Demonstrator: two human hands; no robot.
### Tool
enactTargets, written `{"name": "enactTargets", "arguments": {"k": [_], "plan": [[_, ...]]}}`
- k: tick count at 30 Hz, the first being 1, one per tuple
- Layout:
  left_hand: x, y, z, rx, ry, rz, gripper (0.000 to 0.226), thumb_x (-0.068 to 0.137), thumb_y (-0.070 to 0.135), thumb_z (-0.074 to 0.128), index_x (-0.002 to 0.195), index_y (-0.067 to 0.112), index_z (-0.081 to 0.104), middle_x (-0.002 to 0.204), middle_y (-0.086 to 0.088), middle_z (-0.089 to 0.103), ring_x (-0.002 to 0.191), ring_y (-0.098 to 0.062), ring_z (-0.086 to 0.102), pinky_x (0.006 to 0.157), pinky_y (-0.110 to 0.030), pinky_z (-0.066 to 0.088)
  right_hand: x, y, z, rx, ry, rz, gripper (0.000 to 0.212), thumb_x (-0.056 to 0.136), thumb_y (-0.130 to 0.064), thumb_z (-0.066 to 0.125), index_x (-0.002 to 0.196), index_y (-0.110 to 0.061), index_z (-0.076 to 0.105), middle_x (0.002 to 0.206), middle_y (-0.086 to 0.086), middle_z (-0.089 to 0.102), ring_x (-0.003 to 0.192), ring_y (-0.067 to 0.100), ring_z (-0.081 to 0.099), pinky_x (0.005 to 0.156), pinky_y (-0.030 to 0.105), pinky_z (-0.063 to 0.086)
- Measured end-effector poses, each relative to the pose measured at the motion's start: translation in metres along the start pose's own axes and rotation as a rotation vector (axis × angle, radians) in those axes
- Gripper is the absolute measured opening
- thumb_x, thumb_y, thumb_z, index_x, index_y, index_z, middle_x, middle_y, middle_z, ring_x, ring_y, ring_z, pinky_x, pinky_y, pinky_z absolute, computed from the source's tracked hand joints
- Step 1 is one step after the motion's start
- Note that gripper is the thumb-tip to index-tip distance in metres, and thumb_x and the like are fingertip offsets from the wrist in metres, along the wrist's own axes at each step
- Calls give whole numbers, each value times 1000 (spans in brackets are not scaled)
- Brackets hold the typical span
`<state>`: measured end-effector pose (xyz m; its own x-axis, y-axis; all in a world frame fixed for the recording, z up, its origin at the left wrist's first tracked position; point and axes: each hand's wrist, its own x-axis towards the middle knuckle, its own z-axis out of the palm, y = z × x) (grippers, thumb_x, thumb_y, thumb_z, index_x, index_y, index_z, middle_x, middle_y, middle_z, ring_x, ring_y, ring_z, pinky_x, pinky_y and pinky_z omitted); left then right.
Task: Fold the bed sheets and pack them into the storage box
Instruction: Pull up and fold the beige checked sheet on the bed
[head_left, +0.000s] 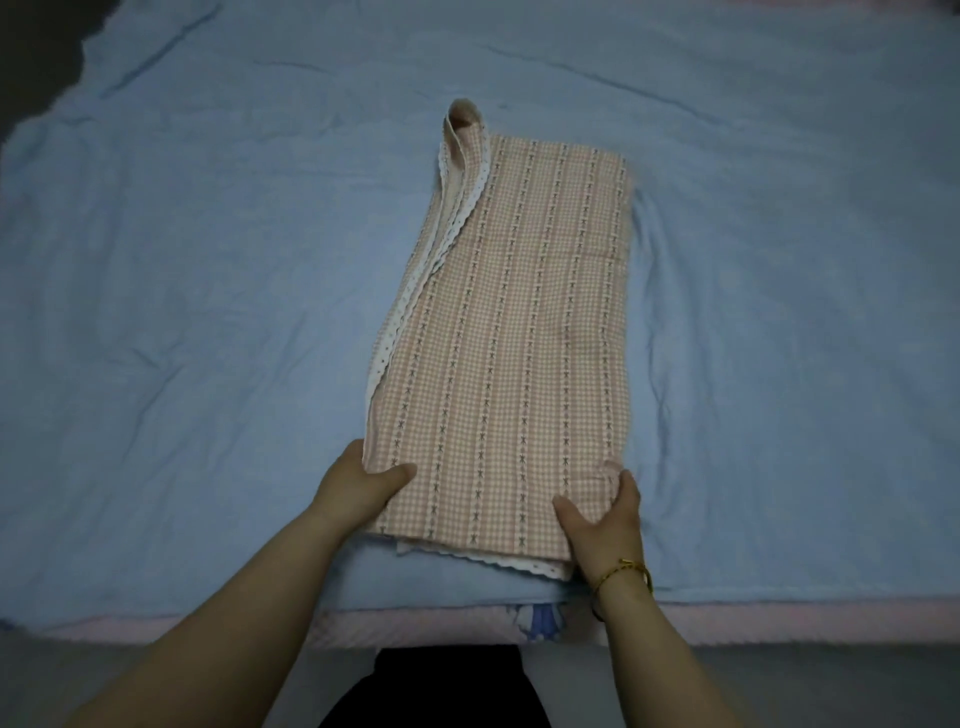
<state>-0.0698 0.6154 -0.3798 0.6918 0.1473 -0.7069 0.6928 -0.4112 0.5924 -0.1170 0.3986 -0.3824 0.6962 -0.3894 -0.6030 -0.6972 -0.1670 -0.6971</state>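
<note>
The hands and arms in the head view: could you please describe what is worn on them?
No sleeves are in view. The right hand has a thin gold bracelet at its wrist; the left hand wears nothing visible.

Folded sheet (509, 338) lies on the bed (779, 621), on top of the spread sheet (208, 260) that covers it. It sits mid-width, long axis running from the near edge toward the far edge, near end just short of the near edge. Its loose layered edges are on its left, the fold on its right. Left hand (358, 483) holds its near-left corner, right hand (605, 525) its near-right corner, thumbs on top. Bracelet (623, 571) on the right wrist.
</note>
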Motion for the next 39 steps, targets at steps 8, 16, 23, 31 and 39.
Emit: {"name": "enactTargets", "arguments": {"k": [8, 16, 23, 31, 39], "plan": [[-25, 19, -8, 103, 81, 140, 41, 90, 11, 56, 128, -2, 46, 131, -18, 51, 117, -31, 49, 81, -23, 32, -23, -8, -16, 41, -69, -62, 63, 92, -11, 53, 144, -16, 19, 141, 6, 38, 105, 8, 38, 86, 12, 29], [-72, -6, -30, -41, -28, 163, 58, 85, 21, 65, 135, 7, 39, 133, -12, 49, 101, -18, 47, 84, -26, 35, -72, 10, -28, 57, -134, -111, 61, 88, -3, 57, 141, -14, 27, 129, 1, 42, 109, 9, 41, 90, 12, 31], [-74, 24, -42, -84, -5, 251, 51, 87, 6, 60, 135, 16, 45, 142, -3, 41, 126, -18, 41, 94, -21, 29, -59, -15, -44, 98, -151, -175, 52, 88, -5, 59, 136, -14, 40, 128, -1, 46, 114, 10, 44, 95, 15, 33], [-29, 107, -58, -244, -107, 146, 16, 86, 4, 59, 78, 17, 66, 84, -4, 65, 58, -8, 64, 47, -11, 49, -1, -93, -65, 370, -246, -19, 15, 93, -13, 51, 102, -7, 61, 94, 10, 63, 77, 18, 60, 50, 21, 53], [38, 199, -48, -416, -140, 23, 16, 88, 3, 53, 75, 0, 62, 49, -5, 66, 41, -11, 63, 38, -16, 47, 84, -172, -65, 488, -295, 56, 18, 89, -12, 48, 82, -8, 65, 78, 7, 66, 76, 19, 59, 64, 27, 49]]}}
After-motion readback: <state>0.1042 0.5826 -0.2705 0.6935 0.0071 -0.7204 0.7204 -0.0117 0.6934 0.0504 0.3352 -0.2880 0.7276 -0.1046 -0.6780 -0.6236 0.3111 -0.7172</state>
